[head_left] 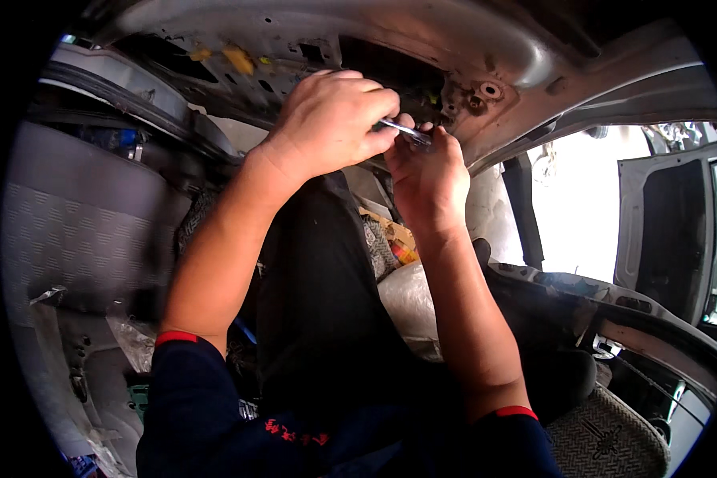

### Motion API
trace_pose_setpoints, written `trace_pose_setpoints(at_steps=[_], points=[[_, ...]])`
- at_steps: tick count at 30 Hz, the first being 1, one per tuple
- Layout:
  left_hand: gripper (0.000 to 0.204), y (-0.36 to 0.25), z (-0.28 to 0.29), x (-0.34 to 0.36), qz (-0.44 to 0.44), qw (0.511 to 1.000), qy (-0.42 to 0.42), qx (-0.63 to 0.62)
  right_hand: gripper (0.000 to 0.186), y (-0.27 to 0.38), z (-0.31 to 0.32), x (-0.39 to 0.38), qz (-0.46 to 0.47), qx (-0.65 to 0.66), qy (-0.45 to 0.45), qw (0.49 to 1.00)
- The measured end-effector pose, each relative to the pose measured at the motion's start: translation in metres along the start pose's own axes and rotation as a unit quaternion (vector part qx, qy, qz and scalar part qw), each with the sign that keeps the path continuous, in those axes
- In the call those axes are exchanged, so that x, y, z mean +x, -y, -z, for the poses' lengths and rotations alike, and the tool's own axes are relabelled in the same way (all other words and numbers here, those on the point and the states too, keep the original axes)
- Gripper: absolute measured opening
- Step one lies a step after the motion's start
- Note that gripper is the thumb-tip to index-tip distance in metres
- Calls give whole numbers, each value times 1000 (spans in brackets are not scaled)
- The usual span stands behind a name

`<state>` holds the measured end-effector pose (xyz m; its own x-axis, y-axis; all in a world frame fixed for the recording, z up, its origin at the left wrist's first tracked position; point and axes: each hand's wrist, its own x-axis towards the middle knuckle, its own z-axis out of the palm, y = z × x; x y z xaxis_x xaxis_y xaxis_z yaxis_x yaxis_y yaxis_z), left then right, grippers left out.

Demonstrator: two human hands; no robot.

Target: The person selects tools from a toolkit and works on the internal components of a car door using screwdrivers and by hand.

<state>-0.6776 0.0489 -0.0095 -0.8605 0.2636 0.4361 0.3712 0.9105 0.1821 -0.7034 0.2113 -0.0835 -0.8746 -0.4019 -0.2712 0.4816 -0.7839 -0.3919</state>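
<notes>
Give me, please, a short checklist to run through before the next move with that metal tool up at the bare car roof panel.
1. Left hand grips the metal tool: ok.
2. Right hand steadies the tool's tip end: ok.
3. Tip seated on a fastener: cannot tell, fingers hide it.
4. Roof panel opening in view: ok.
5. Both forearms free of the grey seat: ok.

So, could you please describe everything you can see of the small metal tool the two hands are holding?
The metal tool is a slim, shiny silver shaft, lying nearly level and sloping slightly down to the right. The left hand pinches its left end between the fingertips; the right hand holds its right end, where a darker tip shows. It sits just below the bare grey car roof panel, near a dark opening. Most of its length is hidden by fingers.
</notes>
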Motion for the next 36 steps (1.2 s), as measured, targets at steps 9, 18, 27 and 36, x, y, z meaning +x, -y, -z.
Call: trace_pose_setpoints(at_steps=[9, 18, 27, 36], points=[[29, -31, 25, 32, -146, 969, 88, 180, 23, -3, 4, 11, -1, 105, 49, 993], [27, 5, 36, 51, -148, 960, 224, 86, 13, -8, -22, 3, 66, 46, -108, 991], [21, 20, 27, 58, -115, 950, 290, 26, 17, -15, -24, 11, 108, 27, -93, 989], [20, 28, 18, 48, -101, 967, 234, 3, 20, -20, -23, 17, 156, -39, -112, 981]])
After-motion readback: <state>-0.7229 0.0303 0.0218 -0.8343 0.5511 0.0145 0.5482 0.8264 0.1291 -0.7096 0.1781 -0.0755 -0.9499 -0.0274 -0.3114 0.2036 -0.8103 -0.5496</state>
